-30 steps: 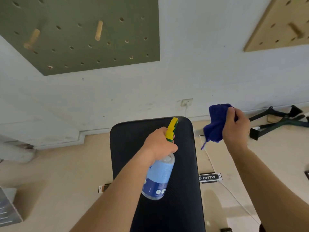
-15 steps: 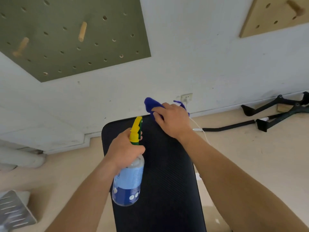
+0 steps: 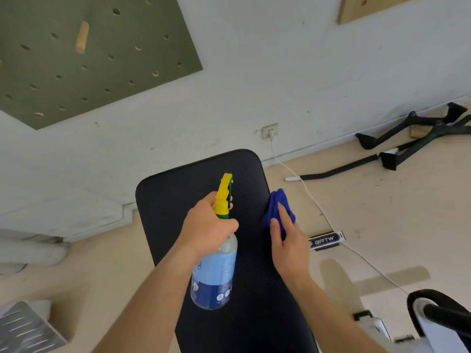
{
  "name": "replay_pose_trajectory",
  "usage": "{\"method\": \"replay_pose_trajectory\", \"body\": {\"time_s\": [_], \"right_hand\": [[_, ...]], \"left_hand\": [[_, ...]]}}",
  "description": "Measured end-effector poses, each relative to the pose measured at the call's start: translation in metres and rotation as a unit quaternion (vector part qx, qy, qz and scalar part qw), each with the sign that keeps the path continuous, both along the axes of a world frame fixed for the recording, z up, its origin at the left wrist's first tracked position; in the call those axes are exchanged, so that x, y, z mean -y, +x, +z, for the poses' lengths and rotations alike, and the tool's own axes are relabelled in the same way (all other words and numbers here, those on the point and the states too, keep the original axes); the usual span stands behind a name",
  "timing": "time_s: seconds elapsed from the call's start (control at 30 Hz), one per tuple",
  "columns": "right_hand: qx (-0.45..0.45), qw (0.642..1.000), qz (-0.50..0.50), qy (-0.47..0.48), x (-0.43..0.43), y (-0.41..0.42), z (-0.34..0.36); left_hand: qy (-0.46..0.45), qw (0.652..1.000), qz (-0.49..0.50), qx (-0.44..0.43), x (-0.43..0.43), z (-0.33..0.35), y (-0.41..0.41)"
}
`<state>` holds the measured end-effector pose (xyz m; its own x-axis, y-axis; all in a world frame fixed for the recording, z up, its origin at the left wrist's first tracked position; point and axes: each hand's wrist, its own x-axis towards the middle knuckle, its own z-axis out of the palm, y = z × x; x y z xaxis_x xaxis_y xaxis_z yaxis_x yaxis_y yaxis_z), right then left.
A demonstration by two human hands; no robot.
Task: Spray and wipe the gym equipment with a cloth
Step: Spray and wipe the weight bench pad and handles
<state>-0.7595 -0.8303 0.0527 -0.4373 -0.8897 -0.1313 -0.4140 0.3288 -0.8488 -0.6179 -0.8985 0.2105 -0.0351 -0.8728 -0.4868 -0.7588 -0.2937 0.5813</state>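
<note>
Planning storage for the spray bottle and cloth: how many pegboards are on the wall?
2. A green pegboard hangs upper left; a tan pegboard shows at the top right edge, mostly cut off. Others may lie outside the view.

Soft even daylight, wide-angle edge distortion

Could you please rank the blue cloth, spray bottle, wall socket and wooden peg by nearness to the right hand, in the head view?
1. blue cloth: touching the right hand, at the bench edge.
2. spray bottle: just left, in the left hand.
3. wall socket: ahead, low on the wall.
4. wooden peg: high left, on the pegboard.
</note>
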Motion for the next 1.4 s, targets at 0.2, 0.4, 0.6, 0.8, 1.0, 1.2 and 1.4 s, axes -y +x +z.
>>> {"method": "replay_pose_trajectory", "body": {"time_s": [0.2,0.4,0.6,0.8,1.0,1.2,1.4], "right_hand": [[0.005,1.000,0.023,-0.016,0.095,-0.013,0.037],[-0.069,0.996,0.044,0.041,0.007,-0.009,0.010],[-0.027,0.979,0.107,0.170,-0.098,-0.044,-0.002],[0.079,0.994,-0.045,0.062,-0.062,-0.097,0.023],[0.169,0.984,-0.048,0.011,-0.019,-0.128,0.025],[0.219,0.974,-0.020,-0.052,0.011,-0.153,0.044],[0.247,0.963,0.091,-0.055,0.076,-0.121,0.054]], "left_hand": [[0.002,1.000,0.021,-0.022,-0.019,-0.004,-0.005],[-0.002,0.999,0.016,-0.033,-0.036,-0.011,-0.005],[0.004,0.999,0.018,-0.027,-0.069,-0.027,-0.029],[-0.008,0.996,0.066,-0.055,-0.089,-0.045,-0.080],[-0.046,0.987,0.152,-0.038,-0.078,-0.046,-0.125],[-0.041,0.983,0.180,0.014,-0.082,-0.049,-0.155],[-0.039,0.976,0.213,0.008,-0.104,-0.056,-0.154]]}}
